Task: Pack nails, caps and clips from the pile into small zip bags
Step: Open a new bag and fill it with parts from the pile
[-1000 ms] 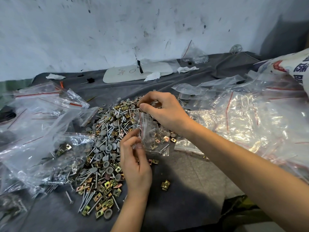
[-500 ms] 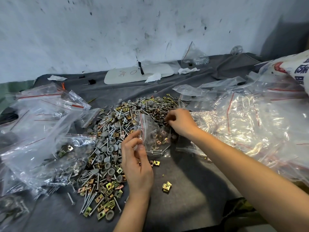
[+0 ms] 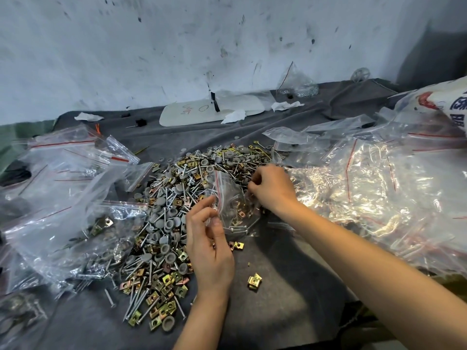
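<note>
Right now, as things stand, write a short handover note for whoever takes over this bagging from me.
Left hand: pinches the small zip bag by its red-striped mouth, over the pile's near edge.
Right hand: fingers curled at the right side of the pile; I can't tell whether it holds a piece.
Done: the bag holds some clips and nails.
Left: most nails, caps and clips lie unpacked on the grey cloth. A stray clip lies apart, right of the left wrist.
</note>
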Available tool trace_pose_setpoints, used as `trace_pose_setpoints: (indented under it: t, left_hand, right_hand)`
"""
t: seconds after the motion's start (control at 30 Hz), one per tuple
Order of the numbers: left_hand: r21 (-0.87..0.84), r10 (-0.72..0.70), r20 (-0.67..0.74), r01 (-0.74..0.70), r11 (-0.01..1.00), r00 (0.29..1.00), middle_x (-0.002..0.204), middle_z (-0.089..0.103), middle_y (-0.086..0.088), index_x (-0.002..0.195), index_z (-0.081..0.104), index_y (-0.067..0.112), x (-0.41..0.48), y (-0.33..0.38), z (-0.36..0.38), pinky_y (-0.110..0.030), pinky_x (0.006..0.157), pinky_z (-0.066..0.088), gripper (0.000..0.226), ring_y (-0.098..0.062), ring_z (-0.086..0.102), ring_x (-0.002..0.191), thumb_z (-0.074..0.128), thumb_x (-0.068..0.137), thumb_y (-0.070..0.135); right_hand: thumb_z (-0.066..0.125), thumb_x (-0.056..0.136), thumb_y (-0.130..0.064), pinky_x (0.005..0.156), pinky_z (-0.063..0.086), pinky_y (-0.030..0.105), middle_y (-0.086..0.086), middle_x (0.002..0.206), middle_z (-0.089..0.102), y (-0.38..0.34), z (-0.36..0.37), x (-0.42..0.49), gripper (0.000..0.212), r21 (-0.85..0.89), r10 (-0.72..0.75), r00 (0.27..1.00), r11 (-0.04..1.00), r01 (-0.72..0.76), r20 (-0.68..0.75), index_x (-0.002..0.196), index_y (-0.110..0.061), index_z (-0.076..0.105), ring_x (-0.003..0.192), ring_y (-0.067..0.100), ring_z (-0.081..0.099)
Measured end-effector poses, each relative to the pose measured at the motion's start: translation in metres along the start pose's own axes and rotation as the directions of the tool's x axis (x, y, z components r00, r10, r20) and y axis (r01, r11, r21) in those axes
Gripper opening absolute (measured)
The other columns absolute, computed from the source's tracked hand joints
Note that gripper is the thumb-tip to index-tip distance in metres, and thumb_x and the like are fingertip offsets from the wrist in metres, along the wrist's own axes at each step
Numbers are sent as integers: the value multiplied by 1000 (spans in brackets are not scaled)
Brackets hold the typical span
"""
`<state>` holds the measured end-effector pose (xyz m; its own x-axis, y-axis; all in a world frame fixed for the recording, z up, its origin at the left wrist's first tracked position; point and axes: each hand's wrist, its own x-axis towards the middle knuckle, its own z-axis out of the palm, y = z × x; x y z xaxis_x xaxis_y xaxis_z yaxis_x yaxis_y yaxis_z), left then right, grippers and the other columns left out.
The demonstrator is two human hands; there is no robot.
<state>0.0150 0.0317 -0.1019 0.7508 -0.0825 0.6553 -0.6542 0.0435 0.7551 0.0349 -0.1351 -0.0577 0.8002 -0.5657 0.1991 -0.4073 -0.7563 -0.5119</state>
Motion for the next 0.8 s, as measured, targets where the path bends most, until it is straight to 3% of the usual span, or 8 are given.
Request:
trace_pose_setpoints:
  t: [0.1, 0.23, 0.37, 0.47, 0.6, 0.7, 0.8]
  left_hand:
    - [-8, -7, 5, 7, 1000, 1000, 125, 55, 8, 105, 50, 35, 0, 1, 1, -41, 93, 50, 18, -18, 55, 120, 42, 95, 23]
    - [-10, 11, 10, -11, 1000, 1000, 124, 56, 1, 105, 51, 31, 1, 0, 1, -26, 94, 45, 16, -18, 55, 119, 42, 96, 22]
    - [28, 60, 6, -60, 998, 998, 124, 55, 4, 108, 51, 30, 0, 0, 0, -26, 97, 43, 18, -14, 54, 119, 40, 98, 20]
    - [25, 66, 10, -67, 997, 998, 124, 56, -1, 109, 51, 25, -1, -1, -1, -32, 97, 45, 18, -18, 54, 118, 39, 99, 18]
    - [51, 57, 1, -57, 997, 998, 124, 55, 1, 111, 51, 23, 0, -2, 0, -36, 95, 47, 18, -17, 54, 117, 39, 99, 20]
    - [43, 37, -13, -36, 998, 999, 123, 54, 3, 109, 51, 25, 0, -3, 0, -32, 96, 47, 17, -10, 53, 118, 39, 98, 22]
    - [31, 47, -6, -46, 998, 999, 123, 53, 10, 107, 51, 30, 0, -2, 0, -26, 97, 43, 16, -9, 52, 119, 41, 97, 22]
  right_hand:
    - [60, 92, -23, 79, 48, 29, -1, 96, 57, -6, -15, -1, 12, 215, -20, 989, 975, 51, -143, 94, -12, 62, 90, 17, 57]
    - [63, 91, -22, 71, 45, 13, -5, 89, 61, -43, -50, -14, 5, 501, -207, 954, 815, 291, -217, 91, -18, 58, 81, 7, 57]
    - [67, 87, -27, 74, 44, 15, -5, 93, 63, -75, -74, -30, 13, 469, -437, 896, 776, 422, -84, 88, -15, 63, 87, 6, 58]
    - [68, 87, -30, 84, 45, 25, -5, 98, 63, -82, -75, -34, 17, 408, -459, 883, 828, 385, 99, 90, -13, 66, 92, 9, 57]
    - [69, 85, -29, 91, 44, 34, -1, 100, 60, -81, -69, -35, 17, 292, -485, 851, 859, 421, 202, 85, -13, 65, 95, 14, 56]
    - [70, 84, -37, 82, 46, 27, -4, 99, 58, -77, -64, -34, 21, 284, -462, 864, 871, 400, 201, 86, -16, 64, 92, 13, 57]
    - [65, 88, -36, 63, 40, 11, -13, 88, 56, -68, -63, -26, 16, 384, -353, 933, 873, 300, 74, 88, -20, 60, 81, 5, 57]
